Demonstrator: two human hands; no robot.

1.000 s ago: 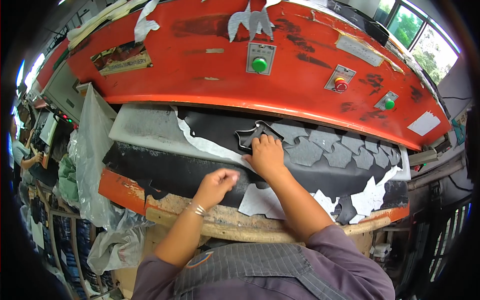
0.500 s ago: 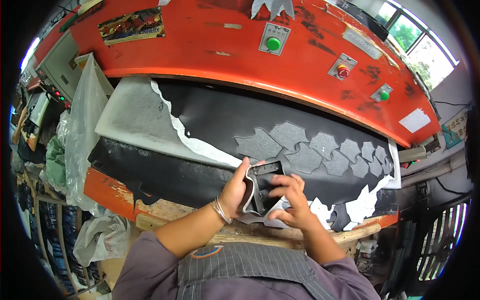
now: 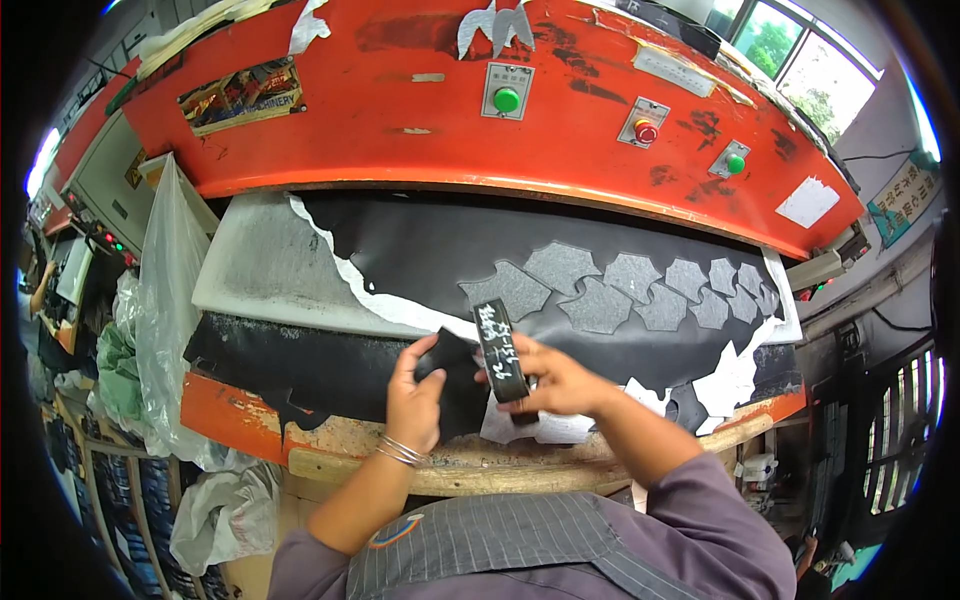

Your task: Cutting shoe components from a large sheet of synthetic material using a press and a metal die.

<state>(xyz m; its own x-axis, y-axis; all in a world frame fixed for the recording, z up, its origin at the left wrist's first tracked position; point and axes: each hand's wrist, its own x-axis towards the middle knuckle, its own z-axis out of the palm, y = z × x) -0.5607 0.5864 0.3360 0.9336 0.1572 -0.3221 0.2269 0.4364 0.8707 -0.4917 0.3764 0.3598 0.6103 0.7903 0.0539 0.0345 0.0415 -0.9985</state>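
Right hand (image 3: 560, 385) grips a black cutting die (image 3: 500, 350) on edge, fingers curled around it; left hand (image 3: 415, 395) pinches a black cut piece (image 3: 455, 375) just beside. Above them, a rectangular picture label (image 3: 242, 95) sits on the orange press head (image 3: 400, 110).

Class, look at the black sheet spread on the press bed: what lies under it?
Through the cut-out holes in the black sheet, a grey pad shows, also bare at its left. White paper scraps peek out at the right edge. The rest beneath is covered.
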